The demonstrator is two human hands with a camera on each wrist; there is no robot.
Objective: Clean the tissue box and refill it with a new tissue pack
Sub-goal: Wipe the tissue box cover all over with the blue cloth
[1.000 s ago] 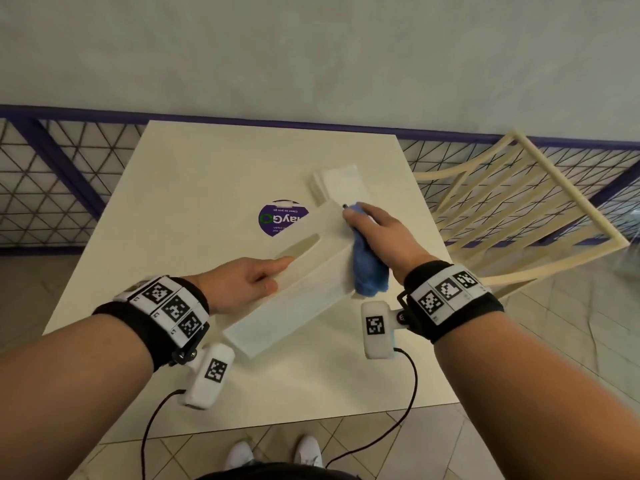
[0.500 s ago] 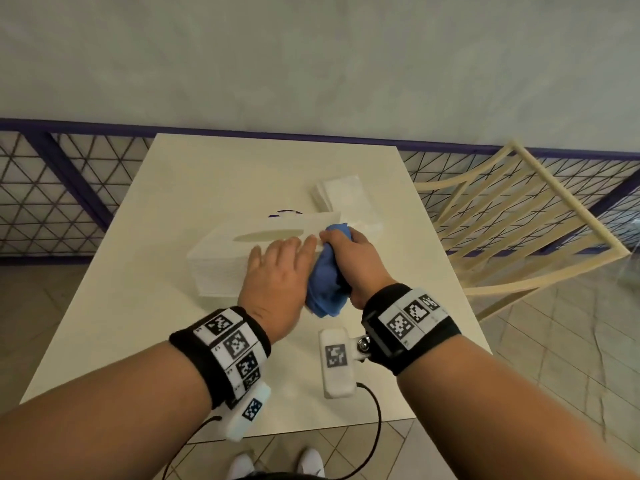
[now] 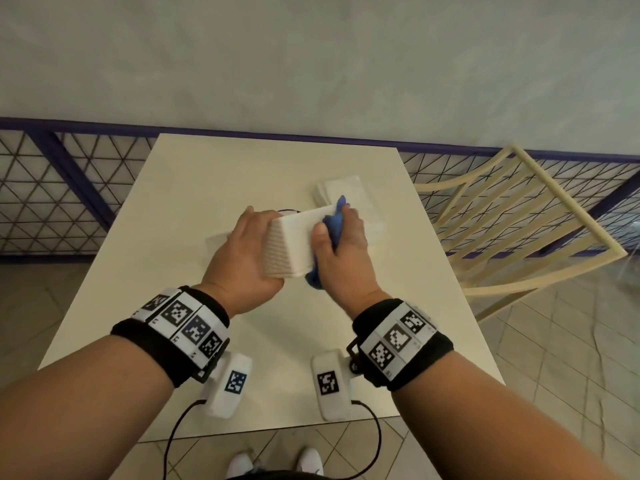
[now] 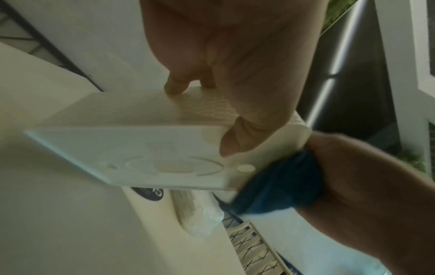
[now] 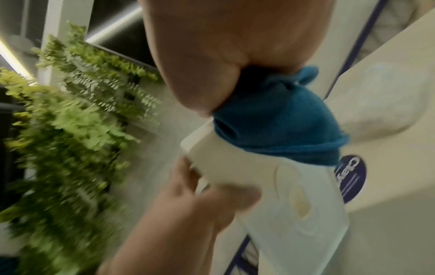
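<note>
The white tissue box (image 3: 289, 242) is lifted off the cream table (image 3: 173, 209), its ribbed end facing me. My left hand (image 3: 247, 252) grips that near end, thumb under the base (image 4: 237, 137) and fingers on the side. My right hand (image 3: 341, 244) holds a bunched blue cloth (image 3: 330, 225) pressed against the box's right side; the same blue cloth (image 5: 277, 119) shows against the box (image 5: 294, 204) in the right wrist view. The new tissue pack (image 3: 341, 194), wrapped in clear plastic, lies on the table behind the box.
A round purple sticker (image 5: 350, 178) is on the table under the box. A cream slatted chair (image 3: 519, 220) stands at the table's right side. A purple lattice railing (image 3: 52, 188) runs behind the table. Tiled floor lies below.
The box has been lifted and turned so that its short end faces me. My left hand moved from the top to grip the near end. The cloth shifted to the box's right side.
</note>
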